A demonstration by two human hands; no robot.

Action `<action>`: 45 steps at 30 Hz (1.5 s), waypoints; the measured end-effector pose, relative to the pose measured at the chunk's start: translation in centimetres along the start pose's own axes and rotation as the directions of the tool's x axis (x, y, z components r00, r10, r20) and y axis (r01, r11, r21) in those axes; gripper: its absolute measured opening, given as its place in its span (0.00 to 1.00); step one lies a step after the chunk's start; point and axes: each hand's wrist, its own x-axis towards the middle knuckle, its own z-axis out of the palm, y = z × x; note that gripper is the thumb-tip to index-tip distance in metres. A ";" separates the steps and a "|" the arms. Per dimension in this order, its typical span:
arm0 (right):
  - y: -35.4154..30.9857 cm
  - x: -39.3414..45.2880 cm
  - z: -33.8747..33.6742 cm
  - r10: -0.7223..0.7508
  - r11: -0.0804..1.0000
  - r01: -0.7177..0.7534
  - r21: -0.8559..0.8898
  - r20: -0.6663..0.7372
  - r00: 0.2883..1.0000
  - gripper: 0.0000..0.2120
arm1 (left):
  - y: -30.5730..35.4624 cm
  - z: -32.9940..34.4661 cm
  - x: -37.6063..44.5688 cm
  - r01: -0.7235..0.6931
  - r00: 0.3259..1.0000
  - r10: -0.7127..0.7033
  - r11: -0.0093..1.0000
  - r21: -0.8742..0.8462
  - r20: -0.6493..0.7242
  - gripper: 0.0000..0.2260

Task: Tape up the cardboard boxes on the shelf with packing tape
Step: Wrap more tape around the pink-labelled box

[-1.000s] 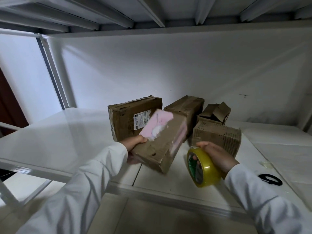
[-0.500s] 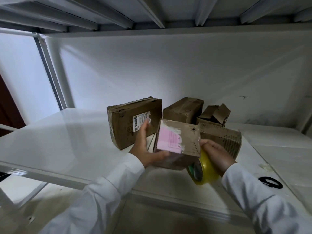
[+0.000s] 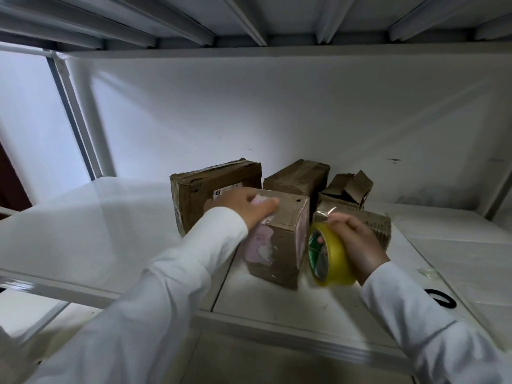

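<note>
box (image 3: 279, 239): now set down on shelf (image 3: 277, 306), turned since 0.5 s ago
left hand (image 3: 243, 206): flat on box top, fingers straight
right hand (image 3: 357, 242): grips tape (image 3: 329, 259), just right of box, pinches loose end
task: ready for 1st strip

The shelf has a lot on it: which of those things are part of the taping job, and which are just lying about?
Part of the job:
- tape roll, gripped by the right hand
- front box, with the left hand resting on top
- four other cardboard boxes behind, one with open flaps

Just lying about:
- black loop on the shelf
- clear scrap
</note>
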 end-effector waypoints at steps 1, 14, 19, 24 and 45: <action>0.1 -0.2 0.3 -0.014 1.000 0.014 -0.026 -0.001 1.000 0.03 | 1.2 0.2 -0.2 0.023 0.995 -0.026 0.999 0.029 0.101 0.36; -1.9 -1.0 -3.4 -0.041 0.998 0.036 0.060 0.082 0.996 0.05 | 0.8 0.7 0.3 -0.507 0.847 0.485 0.860 0.055 0.216 0.20; -2.8 -0.7 -1.5 -0.022 1.000 0.026 -0.014 0.240 0.970 0.05 | -1.3 0.2 0.0 -0.262 0.964 0.254 0.840 -0.475 -0.083 0.10; -4.0 -0.8 0.2 0.037 0.970 0.074 -0.233 0.439 0.898 0.06 | -2.6 -0.8 1.2 -0.160 0.986 0.137 0.931 -0.328 -0.092 0.14; -10.4 0.4 1.9 0.000 0.733 0.337 -0.591 0.496 0.869 0.24 | 1.5 -4.8 1.3 -0.147 0.943 0.128 0.988 -0.039 -0.308 0.12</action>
